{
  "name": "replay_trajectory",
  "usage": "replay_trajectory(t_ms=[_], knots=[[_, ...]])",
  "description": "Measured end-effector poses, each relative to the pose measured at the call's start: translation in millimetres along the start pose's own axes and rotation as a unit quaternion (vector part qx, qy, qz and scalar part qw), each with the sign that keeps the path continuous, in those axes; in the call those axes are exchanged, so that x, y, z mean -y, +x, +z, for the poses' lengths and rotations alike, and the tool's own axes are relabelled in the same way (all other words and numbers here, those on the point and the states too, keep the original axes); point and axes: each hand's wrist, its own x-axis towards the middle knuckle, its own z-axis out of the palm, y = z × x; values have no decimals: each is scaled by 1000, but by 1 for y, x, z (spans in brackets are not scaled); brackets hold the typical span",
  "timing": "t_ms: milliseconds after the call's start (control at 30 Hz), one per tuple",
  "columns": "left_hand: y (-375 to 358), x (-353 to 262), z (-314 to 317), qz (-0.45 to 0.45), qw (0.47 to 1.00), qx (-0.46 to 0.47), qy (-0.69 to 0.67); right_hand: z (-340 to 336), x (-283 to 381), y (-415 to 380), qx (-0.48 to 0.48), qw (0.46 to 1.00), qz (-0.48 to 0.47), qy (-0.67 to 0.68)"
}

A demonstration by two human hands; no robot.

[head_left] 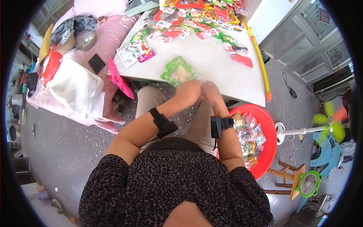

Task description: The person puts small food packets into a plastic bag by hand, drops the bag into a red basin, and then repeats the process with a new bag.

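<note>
A green-edged clear snack packet [178, 72] with pale contents is smeared by motion over the front of the white table. My left hand [189, 92] is closed at its lower edge, and the packet appears gripped there. Close against it, my right hand [210, 92] is closed too, its fingers blurred together; whatever they hold is hidden. Several snack packets [196, 26] in red, green and clear plastic are heaped at the far side of the table. A white-and-purple packet [137, 53] lies to the left of my hands.
To my right, a red basin [268, 142] on the floor holds many packets. A yellow pole [259, 60] runs along the table's right edge. Left is a pink-covered bed [109, 30] with a white plastic bag [77, 89]. Fans and a wooden stool [297, 181] stand at right.
</note>
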Motion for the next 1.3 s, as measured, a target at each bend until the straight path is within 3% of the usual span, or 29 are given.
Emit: replay_trajectory(t_ms=[33, 233, 333, 433, 533, 667, 833, 933, 1067, 1167, 1233, 1300], knots=[[-1, 1, 0, -1, 1000, 19, -7, -3, 0, -1, 6, 999, 24, -47], [-5, 6, -3, 19, 1000, 9, -10, 11, -22, 18, -71, 982, -43, 167], [-8, 10, -1, 18, 1000, 5, 21, 22, -24, 37, -42, 972, -95, 213], [-11, 10, -4, 9, 1000, 13, 18, 22, -1, 18, 48, 994, -92, -28], [-19, 8, -22, 56, 998, -22, 11, 14, 1, 9, 87, 988, -80, -102], [-40, 17, -24, 148, 985, -48, 70, -6, -27, 10, 47, 993, -81, 71], [-40, 36, -16, 165, 975, -39, 141, -9, -18, -12, -37, 966, -50, 252], [-32, 43, -19, 185, 975, -56, 106, -13, -9, -21, -63, 963, -54, 256], [-12, 44, -49, 195, 977, -85, 26, -19, 6, -24, -154, 978, -81, 116], [0, 39, -78, 109, 980, -111, -125, -19, 30, -34, -157, 970, -185, 13], [8, 30, -107, -1, 969, -39, -243, -17, 44, -38, -126, 942, -306, -61], [10, 23, -129, -90, 932, 33, -350, -8, 74, -54, -115, 924, -323, -173]])
